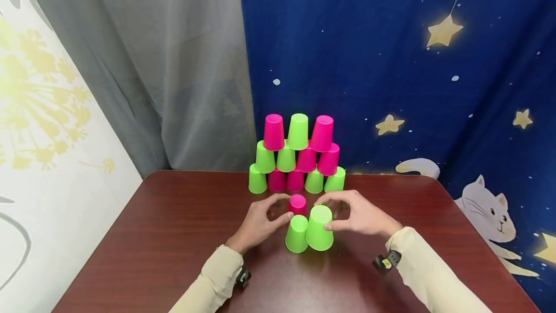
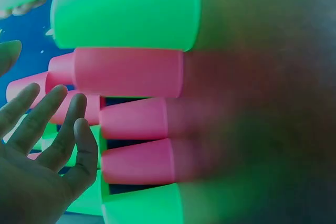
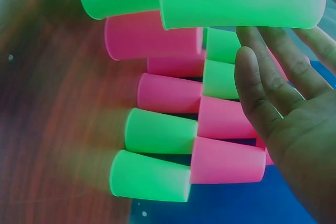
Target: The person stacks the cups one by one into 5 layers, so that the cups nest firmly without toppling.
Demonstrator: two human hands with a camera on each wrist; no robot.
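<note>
My right hand (image 1: 361, 214) holds an upside-down green cup (image 1: 320, 230) between thumb and fingers, its rim close over the table. Just left of it another upside-down green cup (image 1: 297, 235) stands on the table. Behind these two is a pink cup (image 1: 298, 203), also mouth down and partly hidden. My left hand (image 1: 258, 221) is beside the pink cup and the standing green cup, thumb and fingers spread around their left side. In the left wrist view its fingers (image 2: 65, 135) are spread and grip nothing.
Behind the hands rises a stack of upside-down pink and green cups (image 1: 285, 156) in three rows, narrowing upward, with three on top. It stands near the back edge of the brown table (image 1: 173, 240). Grey (image 1: 204, 71) and blue star-patterned curtains (image 1: 347, 52) hang behind.
</note>
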